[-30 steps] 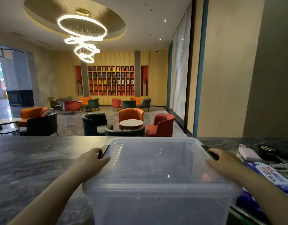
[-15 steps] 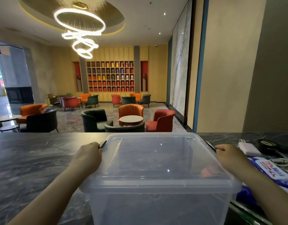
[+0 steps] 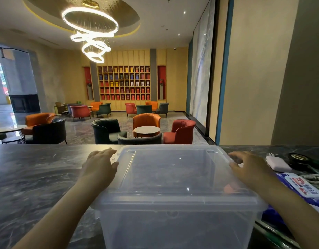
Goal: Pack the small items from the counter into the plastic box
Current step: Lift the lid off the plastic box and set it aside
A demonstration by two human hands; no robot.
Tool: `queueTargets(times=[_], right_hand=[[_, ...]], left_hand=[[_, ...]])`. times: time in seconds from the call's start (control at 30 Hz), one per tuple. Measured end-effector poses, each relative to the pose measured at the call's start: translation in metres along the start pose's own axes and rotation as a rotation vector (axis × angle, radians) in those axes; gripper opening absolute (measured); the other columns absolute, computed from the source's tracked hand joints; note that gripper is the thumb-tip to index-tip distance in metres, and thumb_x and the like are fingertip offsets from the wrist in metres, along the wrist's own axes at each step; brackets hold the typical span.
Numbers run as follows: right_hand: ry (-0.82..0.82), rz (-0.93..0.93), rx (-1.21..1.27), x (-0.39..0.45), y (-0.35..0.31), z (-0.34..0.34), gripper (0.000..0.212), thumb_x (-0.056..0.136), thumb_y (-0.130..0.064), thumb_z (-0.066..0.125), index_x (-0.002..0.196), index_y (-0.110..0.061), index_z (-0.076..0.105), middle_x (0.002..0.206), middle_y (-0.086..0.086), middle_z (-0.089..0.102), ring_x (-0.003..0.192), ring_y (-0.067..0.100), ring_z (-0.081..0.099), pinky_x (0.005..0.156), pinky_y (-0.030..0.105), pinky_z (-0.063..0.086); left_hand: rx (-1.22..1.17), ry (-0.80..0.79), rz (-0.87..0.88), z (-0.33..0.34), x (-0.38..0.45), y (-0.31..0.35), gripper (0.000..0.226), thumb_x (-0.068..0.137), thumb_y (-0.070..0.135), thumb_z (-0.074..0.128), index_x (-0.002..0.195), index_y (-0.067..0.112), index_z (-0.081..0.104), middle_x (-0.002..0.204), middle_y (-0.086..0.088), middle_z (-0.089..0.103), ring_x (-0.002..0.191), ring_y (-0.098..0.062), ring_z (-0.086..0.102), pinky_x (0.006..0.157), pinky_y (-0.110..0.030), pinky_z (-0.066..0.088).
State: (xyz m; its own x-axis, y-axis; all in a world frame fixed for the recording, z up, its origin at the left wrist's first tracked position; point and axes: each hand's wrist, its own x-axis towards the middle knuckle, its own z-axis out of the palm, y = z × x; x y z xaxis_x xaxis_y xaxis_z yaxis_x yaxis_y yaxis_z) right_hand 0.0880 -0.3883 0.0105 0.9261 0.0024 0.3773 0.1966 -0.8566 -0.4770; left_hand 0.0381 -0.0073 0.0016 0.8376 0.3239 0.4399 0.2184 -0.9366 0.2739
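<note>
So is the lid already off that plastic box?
No, the clear lid lies on top of the plastic box, with the left hand and right hand at its two sides.

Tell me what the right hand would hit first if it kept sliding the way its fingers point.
The right hand points forward and leftward along the plastic box lid's right edge. Going on, it would likely meet only that lid rim near the far right corner, then bare counter; depth is unclear.
</note>
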Motion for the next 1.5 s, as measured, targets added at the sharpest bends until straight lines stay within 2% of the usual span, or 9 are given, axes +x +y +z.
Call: queueTargets(times=[0.17, 0.47, 0.63, 0.7, 0.8, 0.87, 1.1, 1.27, 1.5], right_hand=[[-0.148, 0.127, 0.086, 0.0, 0.003, -0.002, 0.046, 0.089, -0.024, 0.057, 0.134, -0.015, 0.049, 0.133, 0.006, 0.055, 0.118, 0.023, 0.053, 0.094, 0.035, 0.042], [-0.184, 0.128, 0.203, -0.004, 0.003, -0.01, 0.05, 0.087, -0.017, 0.062, 0.135, -0.016, 0.048, 0.135, 0.01, 0.053, 0.121, 0.026, 0.049, 0.089, 0.033, 0.04], [-0.122, 0.067, 0.274, -0.001, -0.014, -0.032, 0.052, 0.089, -0.015, 0.058, 0.139, -0.015, 0.043, 0.137, 0.012, 0.051, 0.123, 0.028, 0.047, 0.084, 0.03, 0.037], [-0.086, 0.042, 0.265, 0.004, -0.022, -0.039, 0.052, 0.088, -0.015, 0.061, 0.137, -0.013, 0.045, 0.135, 0.014, 0.052, 0.118, 0.027, 0.051, 0.083, 0.028, 0.037], [-0.121, 0.058, 0.317, 0.008, -0.037, -0.038, 0.051, 0.086, -0.012, 0.063, 0.135, -0.01, 0.047, 0.121, 0.016, 0.061, 0.089, 0.021, 0.064, 0.078, 0.031, 0.049], [-0.15, 0.065, 0.334, 0.008, -0.05, -0.029, 0.052, 0.085, -0.011, 0.064, 0.134, -0.009, 0.047, 0.117, 0.016, 0.063, 0.084, 0.024, 0.067, 0.08, 0.037, 0.054], [-0.188, -0.01, 0.196, -0.001, -0.132, 0.009, 0.048, 0.088, -0.021, 0.06, 0.135, -0.015, 0.049, 0.128, 0.01, 0.057, 0.106, 0.027, 0.055, 0.085, 0.031, 0.043], [-0.188, -0.029, 0.157, -0.016, -0.206, 0.052, 0.052, 0.089, -0.023, 0.061, 0.137, -0.012, 0.046, 0.138, 0.011, 0.049, 0.124, 0.027, 0.047, 0.092, 0.031, 0.036], [-0.191, 0.004, 0.176, -0.042, -0.315, 0.124, 0.052, 0.088, -0.021, 0.062, 0.136, -0.012, 0.046, 0.136, 0.013, 0.051, 0.12, 0.028, 0.049, 0.091, 0.032, 0.039]], left_hand=[[-0.028, -0.2, -0.066, -0.001, 0.0, 0.004, 0.043, 0.096, 0.033, 0.046, 0.138, 0.021, 0.048, 0.138, -0.005, 0.054, 0.12, -0.025, 0.053, 0.1, -0.034, 0.041], [-0.168, -0.181, -0.083, -0.014, -0.002, 0.003, 0.041, 0.095, 0.024, 0.052, 0.135, 0.019, 0.052, 0.134, -0.009, 0.057, 0.121, -0.026, 0.052, 0.103, -0.037, 0.039], [-0.254, -0.099, -0.099, -0.027, -0.001, 0.008, 0.044, 0.093, 0.021, 0.055, 0.137, 0.02, 0.049, 0.129, -0.011, 0.06, 0.101, -0.023, 0.06, 0.09, -0.035, 0.048], [-0.265, -0.08, -0.114, -0.035, 0.002, 0.009, 0.045, 0.093, 0.02, 0.056, 0.137, 0.02, 0.048, 0.127, -0.012, 0.06, 0.09, -0.019, 0.058, 0.083, -0.031, 0.047], [-0.304, -0.111, -0.168, -0.049, 0.006, -0.003, 0.051, 0.09, 0.025, 0.061, 0.138, 0.021, 0.047, 0.129, -0.014, 0.059, 0.1, -0.024, 0.06, 0.089, -0.038, 0.051], [-0.346, -0.138, -0.205, -0.056, 0.006, -0.018, 0.055, 0.086, 0.027, 0.065, 0.138, 0.022, 0.047, 0.132, -0.015, 0.056, 0.107, -0.028, 0.058, 0.092, -0.041, 0.05], [-0.452, -0.181, -0.277, -0.073, 0.012, -0.109, 0.06, 0.082, 0.027, 0.071, 0.138, 0.019, 0.049, 0.138, -0.015, 0.052, 0.116, -0.031, 0.054, 0.099, -0.044, 0.044], [-0.455, -0.213, -0.234, -0.085, 0.033, -0.194, 0.058, 0.083, 0.025, 0.069, 0.137, 0.017, 0.049, 0.137, -0.016, 0.052, 0.118, -0.031, 0.053, 0.1, -0.044, 0.044], [-0.444, -0.228, -0.173, -0.108, 0.057, -0.32, 0.056, 0.084, 0.023, 0.068, 0.136, 0.014, 0.05, 0.134, -0.017, 0.054, 0.117, -0.03, 0.053, 0.101, -0.045, 0.043]])
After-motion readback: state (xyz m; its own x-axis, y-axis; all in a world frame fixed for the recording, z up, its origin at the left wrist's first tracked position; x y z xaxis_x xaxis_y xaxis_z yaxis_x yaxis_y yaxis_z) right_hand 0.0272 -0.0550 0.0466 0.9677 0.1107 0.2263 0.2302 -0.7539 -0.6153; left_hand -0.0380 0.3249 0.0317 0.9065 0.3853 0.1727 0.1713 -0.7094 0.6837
